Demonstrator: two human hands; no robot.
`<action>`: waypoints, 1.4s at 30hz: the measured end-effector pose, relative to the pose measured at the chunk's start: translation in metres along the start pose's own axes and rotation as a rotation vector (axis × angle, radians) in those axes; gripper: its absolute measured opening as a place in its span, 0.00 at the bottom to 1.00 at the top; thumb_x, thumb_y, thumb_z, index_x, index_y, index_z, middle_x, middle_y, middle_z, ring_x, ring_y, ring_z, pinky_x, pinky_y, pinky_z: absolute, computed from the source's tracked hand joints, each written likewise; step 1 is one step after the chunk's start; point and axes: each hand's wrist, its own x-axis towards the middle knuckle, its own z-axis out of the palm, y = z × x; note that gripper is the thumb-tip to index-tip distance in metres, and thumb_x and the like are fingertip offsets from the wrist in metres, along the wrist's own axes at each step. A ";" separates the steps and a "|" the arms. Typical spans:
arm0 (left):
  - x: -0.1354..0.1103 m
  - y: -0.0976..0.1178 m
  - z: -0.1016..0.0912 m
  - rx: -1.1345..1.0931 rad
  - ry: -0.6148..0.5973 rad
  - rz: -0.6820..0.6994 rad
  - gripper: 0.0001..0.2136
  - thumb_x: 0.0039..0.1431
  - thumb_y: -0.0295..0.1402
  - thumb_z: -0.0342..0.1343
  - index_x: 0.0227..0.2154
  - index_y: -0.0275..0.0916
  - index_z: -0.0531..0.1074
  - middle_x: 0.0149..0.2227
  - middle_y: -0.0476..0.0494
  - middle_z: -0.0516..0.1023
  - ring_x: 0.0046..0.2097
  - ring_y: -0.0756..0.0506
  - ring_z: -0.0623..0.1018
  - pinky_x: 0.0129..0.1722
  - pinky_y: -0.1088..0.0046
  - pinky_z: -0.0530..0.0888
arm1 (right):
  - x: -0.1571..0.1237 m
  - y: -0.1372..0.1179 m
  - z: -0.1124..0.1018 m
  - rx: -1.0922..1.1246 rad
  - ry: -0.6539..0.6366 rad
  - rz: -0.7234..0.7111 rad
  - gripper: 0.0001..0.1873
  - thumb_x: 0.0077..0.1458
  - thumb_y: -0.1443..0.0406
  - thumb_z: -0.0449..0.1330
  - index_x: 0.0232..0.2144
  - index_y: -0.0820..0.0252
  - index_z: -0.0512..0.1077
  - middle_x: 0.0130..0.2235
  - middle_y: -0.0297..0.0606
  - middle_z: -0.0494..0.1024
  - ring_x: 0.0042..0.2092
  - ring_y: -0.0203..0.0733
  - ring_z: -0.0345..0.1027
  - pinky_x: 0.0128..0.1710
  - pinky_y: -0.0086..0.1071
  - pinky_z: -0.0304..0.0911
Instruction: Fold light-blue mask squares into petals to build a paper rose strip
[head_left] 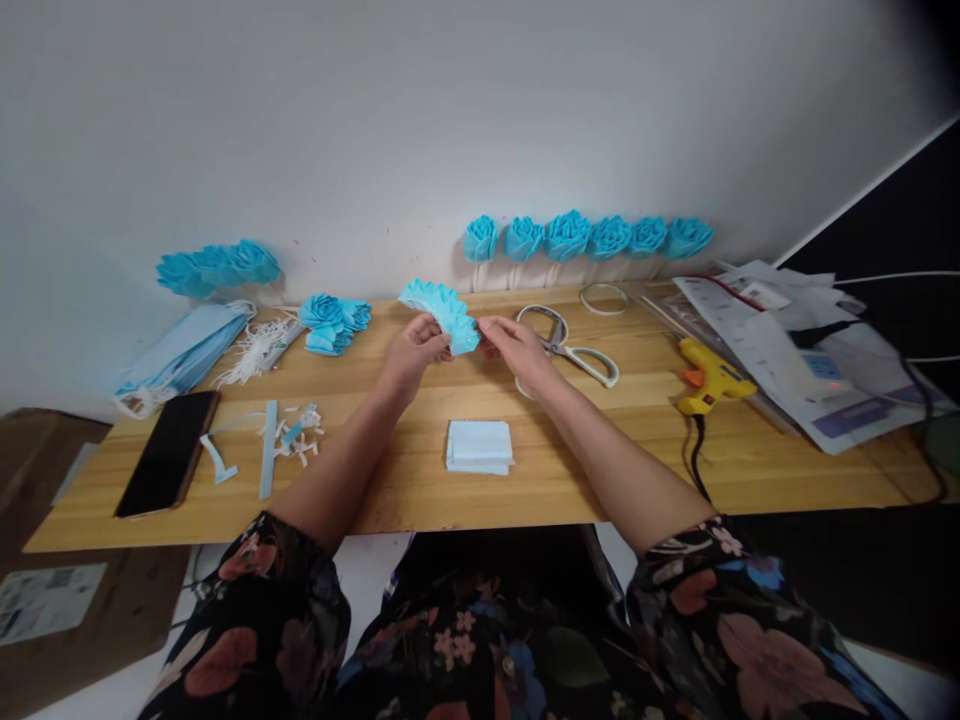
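Note:
A curved, pleated strip of light blue mask fabric point(442, 308) is held up over the middle of the table. My left hand point(415, 352) is closed around its lower edge, thumb in front. At the strip's right end, my right hand point(516, 348) pinches with thumb and fingertips; the exact contact is partly hidden. Below the hands lies a small stack of pale folded fabric pieces point(478, 447). White-handled scissors point(574, 352) rest just right of my right hand. Left of my left hand are finished blue fabric flowers point(334, 322).
Blue flowers on sticks point(568, 236) stand along the wall, with more flowers point(219, 266) at left. Face masks point(184, 350), white ear loops point(259, 350), a phone point(169, 453) and scraps point(300, 435) occupy the left. A yellow glue gun point(709, 378) and power strip point(810, 365) are right.

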 end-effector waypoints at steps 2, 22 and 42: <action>-0.001 0.000 0.001 0.004 -0.009 0.008 0.17 0.43 0.35 0.68 0.36 0.37 0.72 0.26 0.53 0.72 0.26 0.53 0.74 0.28 0.77 0.71 | -0.001 0.000 0.000 0.007 -0.027 0.016 0.22 0.49 0.46 0.65 0.32 0.58 0.76 0.31 0.33 0.75 0.34 0.37 0.66 0.33 0.30 0.63; -0.001 0.002 0.004 0.009 -0.121 0.047 0.18 0.43 0.33 0.69 0.36 0.38 0.70 0.27 0.53 0.72 0.25 0.53 0.71 0.27 0.76 0.67 | 0.000 -0.002 -0.002 -0.142 -0.134 -0.064 0.18 0.50 0.52 0.64 0.22 0.59 0.68 0.24 0.28 0.67 0.30 0.34 0.59 0.34 0.30 0.54; -0.001 -0.003 0.003 0.045 -0.077 0.027 0.18 0.42 0.35 0.69 0.34 0.37 0.70 0.26 0.53 0.73 0.25 0.54 0.72 0.27 0.77 0.68 | 0.001 -0.001 -0.006 -0.087 -0.122 -0.008 0.16 0.45 0.53 0.66 0.22 0.59 0.70 0.24 0.29 0.70 0.29 0.34 0.61 0.34 0.30 0.57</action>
